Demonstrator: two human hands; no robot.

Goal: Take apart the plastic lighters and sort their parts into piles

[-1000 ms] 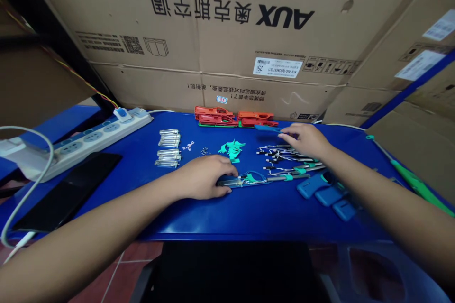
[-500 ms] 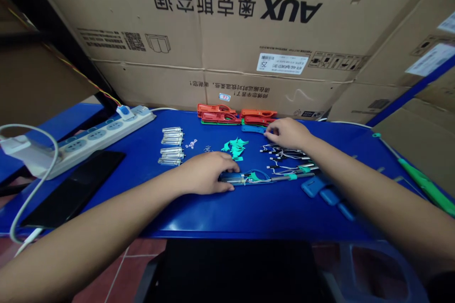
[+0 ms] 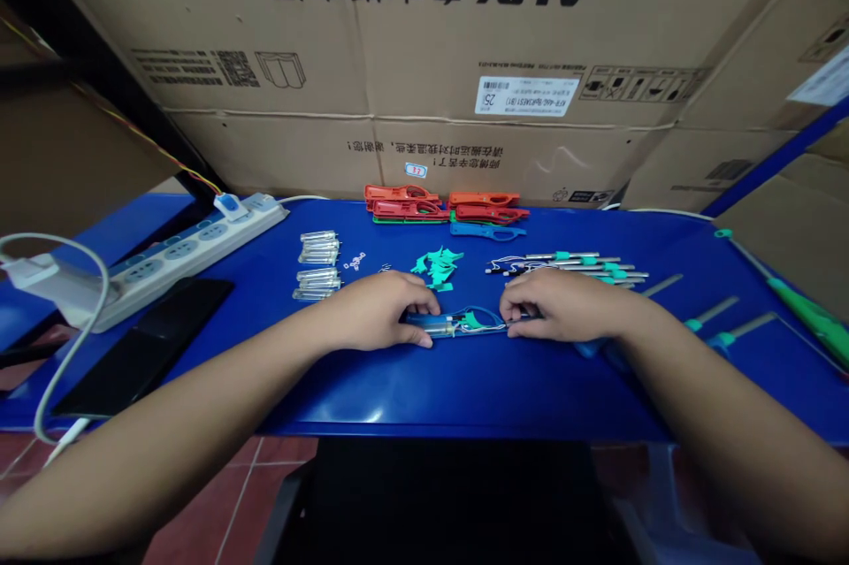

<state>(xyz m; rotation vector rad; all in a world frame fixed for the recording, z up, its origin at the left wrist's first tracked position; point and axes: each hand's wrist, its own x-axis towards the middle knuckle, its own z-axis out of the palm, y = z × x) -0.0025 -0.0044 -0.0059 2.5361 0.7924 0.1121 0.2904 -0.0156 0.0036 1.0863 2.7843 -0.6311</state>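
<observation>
A half-open blue long-nosed lighter (image 3: pixel 478 318) lies across the table, with a clear tank, white wires and a green trigger showing in its shell. My left hand (image 3: pixel 381 310) grips its tank end between thumb and fingers. At the other end my right hand (image 3: pixel 563 304) has its fingers closed at the metal tube, which it mostly hides. Just behind is a heap of green triggers (image 3: pixel 438 265). Metal tubes with wires (image 3: pixel 590 262) lie behind my right hand.
Clear tanks (image 3: pixel 318 248) lie in rows at left. Red and orange shells (image 3: pixel 404 202) and a blue shell (image 3: pixel 487 232) line the back by a cardboard box (image 3: pixel 424 96). A power strip (image 3: pixel 192 251) and phone (image 3: pixel 142 348) stand left; a green-handled screwdriver (image 3: pixel 806 317) lies right.
My right hand has moved from the blue shell at the back down to the tube end of the lighter. My left hand keeps its grip. The view has shifted slightly.
</observation>
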